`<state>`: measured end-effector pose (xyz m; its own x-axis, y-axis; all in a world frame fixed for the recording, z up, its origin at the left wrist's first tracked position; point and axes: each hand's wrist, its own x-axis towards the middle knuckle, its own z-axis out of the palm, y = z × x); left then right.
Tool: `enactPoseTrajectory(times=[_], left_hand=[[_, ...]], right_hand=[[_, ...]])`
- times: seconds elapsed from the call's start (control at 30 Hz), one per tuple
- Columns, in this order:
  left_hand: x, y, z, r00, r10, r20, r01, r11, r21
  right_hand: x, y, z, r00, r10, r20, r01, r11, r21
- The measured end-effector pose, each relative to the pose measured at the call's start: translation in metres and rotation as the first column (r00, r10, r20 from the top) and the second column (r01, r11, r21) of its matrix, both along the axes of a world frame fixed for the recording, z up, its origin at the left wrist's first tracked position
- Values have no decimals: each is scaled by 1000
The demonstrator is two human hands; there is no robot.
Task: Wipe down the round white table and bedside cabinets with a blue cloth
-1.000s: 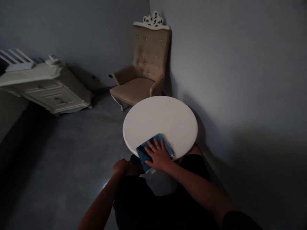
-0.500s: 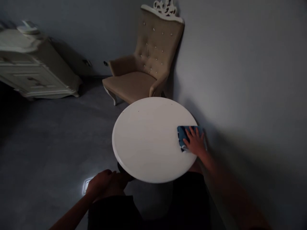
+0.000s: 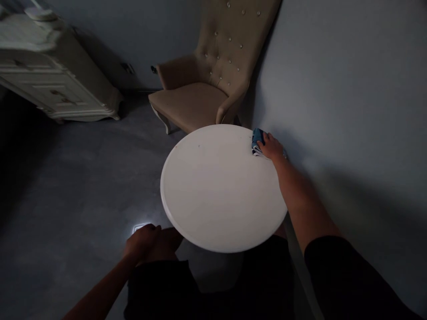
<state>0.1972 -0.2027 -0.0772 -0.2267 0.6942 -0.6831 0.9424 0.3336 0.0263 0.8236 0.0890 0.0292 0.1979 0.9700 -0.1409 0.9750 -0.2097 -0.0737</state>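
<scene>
Under my right hand point(image 3: 272, 146) is a folded blue cloth point(image 3: 257, 137) with white edges, pressed at the far right rim of a round white table point(image 3: 220, 191). The fingers curl over the cloth and partly hide it. A few small dark specks lie on the tabletop near its far edge, some close to the cloth. My left hand point(image 3: 144, 240) rests on my left knee, to the near left of the table. Its fingers are curled in, and whether anything is inside cannot be seen.
A tan tufted armchair point(image 3: 193, 104) stands right behind the table. The grey wall point(image 3: 350, 98) runs close along the right side. At the far left is a carved white cabinet point(image 3: 63, 89). Dark grey floor point(image 3: 100, 178) lies to the left, with a bright reflection near my left hand.
My right hand has slid the cloth away from me along the table's right side to the far rim, and the cloth is now more bunched. My left hand stays on the knee.
</scene>
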Motion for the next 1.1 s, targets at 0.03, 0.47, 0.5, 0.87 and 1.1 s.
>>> enactPoseTrajectory(times=[0.03,0.47,0.5,0.87,1.1], left_hand=[[1,0,0,1000,-2,-2,2,1000,-10],[41,-16,11,990,-91,106,78,989,123],[43,-16,13,990,-91,107,77,988,130],[32,-16,16,993,-33,115,21,994,103],[27,-11,13,994,-14,109,8,998,58]], right_hand=[[1,-11,2,1000,-9,5,9,1000,-12],[-20,-355,-18,998,15,64,-16,1000,18],[-31,-381,-22,998,20,56,-20,1000,-7],[-67,-344,-1,977,141,160,-124,986,-115],[-64,-136,9,971,139,195,-121,987,-101]])
